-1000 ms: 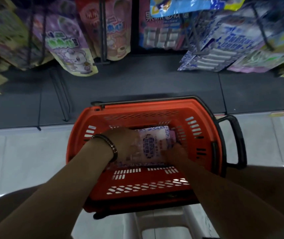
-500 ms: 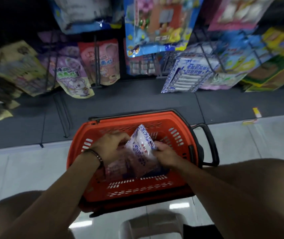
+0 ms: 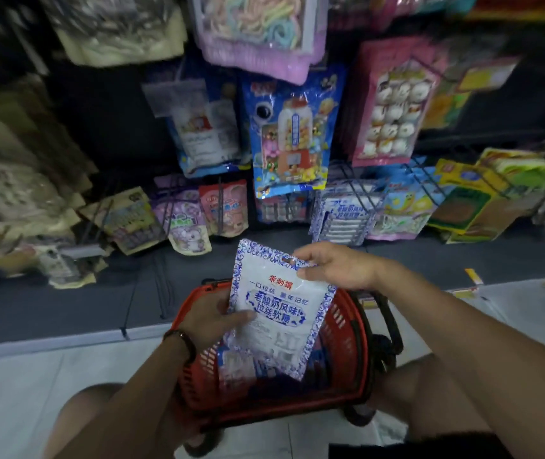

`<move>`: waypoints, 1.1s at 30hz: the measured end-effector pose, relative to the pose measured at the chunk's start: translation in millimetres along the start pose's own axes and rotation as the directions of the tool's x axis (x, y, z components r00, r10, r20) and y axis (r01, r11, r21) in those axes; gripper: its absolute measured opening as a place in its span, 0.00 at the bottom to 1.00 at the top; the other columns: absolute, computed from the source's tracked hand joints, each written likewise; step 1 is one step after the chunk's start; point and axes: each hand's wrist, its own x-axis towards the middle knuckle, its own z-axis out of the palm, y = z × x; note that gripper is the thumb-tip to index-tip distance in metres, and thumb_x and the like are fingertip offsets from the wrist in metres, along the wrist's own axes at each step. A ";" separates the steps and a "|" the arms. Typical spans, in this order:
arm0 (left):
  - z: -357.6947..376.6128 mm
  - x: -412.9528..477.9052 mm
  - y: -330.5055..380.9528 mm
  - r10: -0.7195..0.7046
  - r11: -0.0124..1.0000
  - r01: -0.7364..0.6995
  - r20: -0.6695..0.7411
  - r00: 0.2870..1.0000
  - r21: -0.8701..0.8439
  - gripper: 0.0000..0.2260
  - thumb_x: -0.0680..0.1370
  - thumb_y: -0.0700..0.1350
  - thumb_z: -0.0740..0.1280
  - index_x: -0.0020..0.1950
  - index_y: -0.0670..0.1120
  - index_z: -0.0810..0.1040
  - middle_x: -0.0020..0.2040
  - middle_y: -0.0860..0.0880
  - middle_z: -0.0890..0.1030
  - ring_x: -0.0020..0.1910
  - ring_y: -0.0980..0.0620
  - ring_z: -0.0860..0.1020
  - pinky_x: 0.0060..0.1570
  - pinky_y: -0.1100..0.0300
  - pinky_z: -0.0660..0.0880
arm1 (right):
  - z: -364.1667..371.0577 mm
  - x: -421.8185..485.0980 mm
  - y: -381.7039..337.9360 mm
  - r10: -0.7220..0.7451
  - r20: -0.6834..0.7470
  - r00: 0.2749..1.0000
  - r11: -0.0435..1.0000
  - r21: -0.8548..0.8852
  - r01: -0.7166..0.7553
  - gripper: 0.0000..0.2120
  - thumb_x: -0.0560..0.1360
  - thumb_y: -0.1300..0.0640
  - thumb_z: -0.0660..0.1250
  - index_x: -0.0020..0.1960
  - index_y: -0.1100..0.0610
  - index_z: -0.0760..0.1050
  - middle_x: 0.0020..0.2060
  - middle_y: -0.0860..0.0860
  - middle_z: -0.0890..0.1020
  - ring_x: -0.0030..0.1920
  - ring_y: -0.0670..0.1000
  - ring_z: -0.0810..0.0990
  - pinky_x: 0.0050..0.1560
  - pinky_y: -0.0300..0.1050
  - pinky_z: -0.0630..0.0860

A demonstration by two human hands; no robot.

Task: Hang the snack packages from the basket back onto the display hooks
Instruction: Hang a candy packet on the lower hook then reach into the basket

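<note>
A white snack package with blue patterned border is held upright above the red basket. My right hand pinches its top right corner beside the hang hole. My left hand grips its left edge lower down. More packages lie inside the basket, partly hidden behind the held one. Matching blue-and-white packages hang on low display hooks just beyond, up and to the right.
Rows of hanging snack bags fill the dark rack: a blue candy bag, a pink marshmallow bag, purple and red bags low at left. Black basket handles stick out on the right. My knees flank the basket on the pale floor.
Both hands have lifted the white and blue package up out of the basket and turned it upright. My view has tilted up toward the rack.
</note>
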 end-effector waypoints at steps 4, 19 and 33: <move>2.9 -25.8 35.1 0.042 0.990 -0.057 -0.117 0.992 -0.129 0.11 0.79 0.43 0.75 0.61 0.51 0.85 0.54 0.58 0.89 0.51 0.53 0.87 0.49 0.63 0.82 | -12.9 -21.4 -20.1 -0.034 -0.331 0.943 0.977 0.190 0.102 0.09 0.80 0.54 0.74 0.59 0.55 0.84 0.56 0.54 0.87 0.53 0.52 0.87 0.66 0.61 0.78; 6.0 -42.8 103.4 -0.114 0.952 -0.039 -0.472 0.874 -0.302 0.19 0.74 0.48 0.80 0.59 0.47 0.76 0.54 0.50 0.86 0.53 0.50 0.85 0.51 0.55 0.83 | 37.9 -36.4 -10.3 0.004 -0.478 0.878 0.873 0.430 0.230 0.09 0.81 0.60 0.73 0.60 0.60 0.85 0.56 0.54 0.89 0.58 0.56 0.88 0.67 0.62 0.80; 49.4 -45.2 133.1 -0.059 0.845 -0.170 -0.404 0.913 -0.507 0.23 0.71 0.61 0.78 0.62 0.62 0.75 0.63 0.50 0.82 0.58 0.44 0.85 0.59 0.38 0.83 | 67.1 -36.9 -44.4 -0.207 -0.420 0.884 0.953 0.119 0.279 0.10 0.83 0.53 0.69 0.59 0.46 0.87 0.55 0.47 0.87 0.58 0.46 0.86 0.59 0.41 0.80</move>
